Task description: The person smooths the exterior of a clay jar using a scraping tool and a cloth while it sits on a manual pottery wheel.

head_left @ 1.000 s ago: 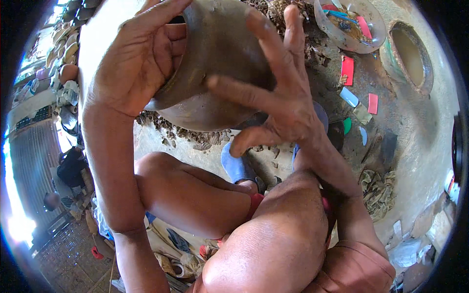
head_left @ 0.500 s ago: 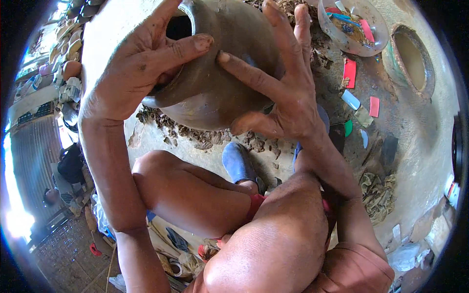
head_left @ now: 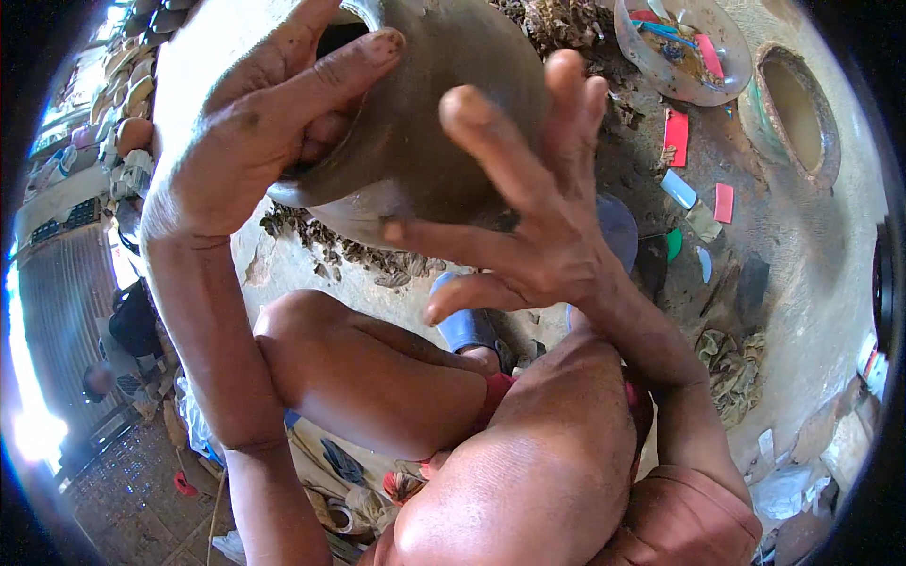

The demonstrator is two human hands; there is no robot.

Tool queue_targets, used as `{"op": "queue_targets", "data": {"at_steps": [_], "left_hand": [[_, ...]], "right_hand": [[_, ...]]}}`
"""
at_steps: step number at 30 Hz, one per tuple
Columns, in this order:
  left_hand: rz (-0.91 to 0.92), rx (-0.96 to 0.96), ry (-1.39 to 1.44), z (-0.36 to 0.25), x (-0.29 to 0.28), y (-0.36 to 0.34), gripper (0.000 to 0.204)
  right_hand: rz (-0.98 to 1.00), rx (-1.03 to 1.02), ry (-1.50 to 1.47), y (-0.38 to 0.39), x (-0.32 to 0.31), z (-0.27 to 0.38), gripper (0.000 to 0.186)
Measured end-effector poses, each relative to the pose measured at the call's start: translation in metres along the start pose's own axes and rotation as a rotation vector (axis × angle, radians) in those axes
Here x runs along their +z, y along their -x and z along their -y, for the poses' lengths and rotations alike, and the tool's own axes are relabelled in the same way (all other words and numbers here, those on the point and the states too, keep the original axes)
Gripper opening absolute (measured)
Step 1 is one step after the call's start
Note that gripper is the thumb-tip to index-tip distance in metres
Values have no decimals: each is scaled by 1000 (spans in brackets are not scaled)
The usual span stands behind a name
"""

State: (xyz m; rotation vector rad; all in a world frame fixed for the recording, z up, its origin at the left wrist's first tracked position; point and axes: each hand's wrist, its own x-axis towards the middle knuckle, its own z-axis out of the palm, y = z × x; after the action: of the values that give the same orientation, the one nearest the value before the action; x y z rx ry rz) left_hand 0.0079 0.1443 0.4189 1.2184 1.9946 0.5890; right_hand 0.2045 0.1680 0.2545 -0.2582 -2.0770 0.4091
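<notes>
Left hand and right hand are set apart at a rounded, dark brown clay pot, which is in front of the person, at the upper middle of the view, with its mouth turned toward the left. The left one is hooked on the rim — its fingers run into the mouth while the thumb lies outside along the neck. The right one holds nothing; its fingers are spread wide in front of the pot's wall, and whether any fingertip touches the clay I cannot tell.

Clay scraps lie on the floor close to the pot, with more beyond it. At the upper right sits a clear basin with blue and red pieces inside — just beside it, an oval-mouthed vessel of cloudy liquid. Near them on the floor are a red strip, a pale blue piece, a pink piece and a green piece. Farther down on the right lies a crumpled cloth. Below the pot, between the hands and the person's bare knees, a blue shoe shows, partly covered by the right thumb.
</notes>
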Motion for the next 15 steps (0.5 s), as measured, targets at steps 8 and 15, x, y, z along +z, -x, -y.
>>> {"op": "queue_targets", "data": {"at_steps": [8,15], "left_hand": [[-95,93,224,10,-55,12,69],[-387,165,40,80,-134,56,59]], "right_hand": [[-260,656,279,87,-66,-78,61],[244,1329,1182,311,-210,-54,73]]}}
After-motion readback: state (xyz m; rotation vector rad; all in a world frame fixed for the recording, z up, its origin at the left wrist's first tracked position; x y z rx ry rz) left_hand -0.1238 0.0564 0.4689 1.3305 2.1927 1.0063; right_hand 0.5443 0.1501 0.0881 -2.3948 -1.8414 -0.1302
